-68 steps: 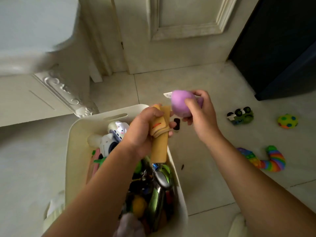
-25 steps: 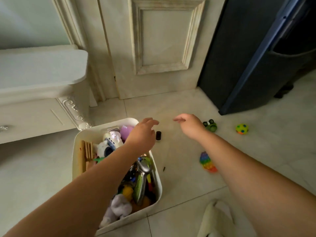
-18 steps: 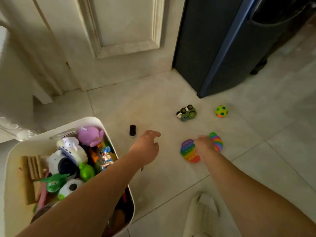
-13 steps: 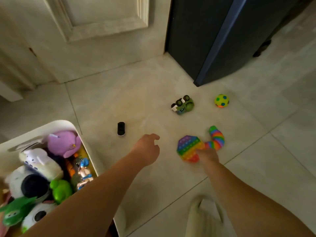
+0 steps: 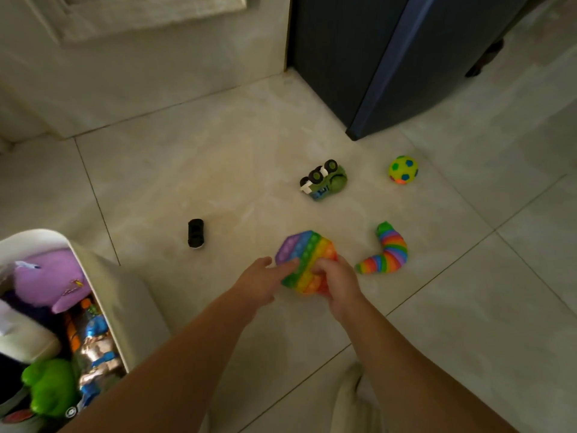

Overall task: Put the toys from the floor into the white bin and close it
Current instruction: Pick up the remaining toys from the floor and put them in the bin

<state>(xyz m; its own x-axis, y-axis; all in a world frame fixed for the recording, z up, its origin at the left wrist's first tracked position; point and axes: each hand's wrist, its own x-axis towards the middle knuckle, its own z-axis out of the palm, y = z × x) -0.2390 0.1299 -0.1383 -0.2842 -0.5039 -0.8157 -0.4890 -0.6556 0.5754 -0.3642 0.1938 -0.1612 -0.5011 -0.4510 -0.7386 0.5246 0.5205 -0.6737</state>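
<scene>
Pale glossy floor tiles (image 5: 218,170) fill most of the frame. At centre, the right hand (image 5: 338,282) clasps the lower right edge of a rainbow-striped octagonal silicone bubble toy (image 5: 307,260), fingers curled over it. The left hand (image 5: 260,281) is unclenched, its straight fingertips (image 5: 288,266) touching the toy's left edge. Just right lies a rainbow segmented plastic slug (image 5: 385,253); above it are a green toy truck (image 5: 326,181) and a yellow-green spotted ball (image 5: 402,169). A small black toy car (image 5: 196,233) lies left of centre. The open white plastic bin (image 5: 103,276) at lower left holds a purple plush toy (image 5: 46,279).
</scene>
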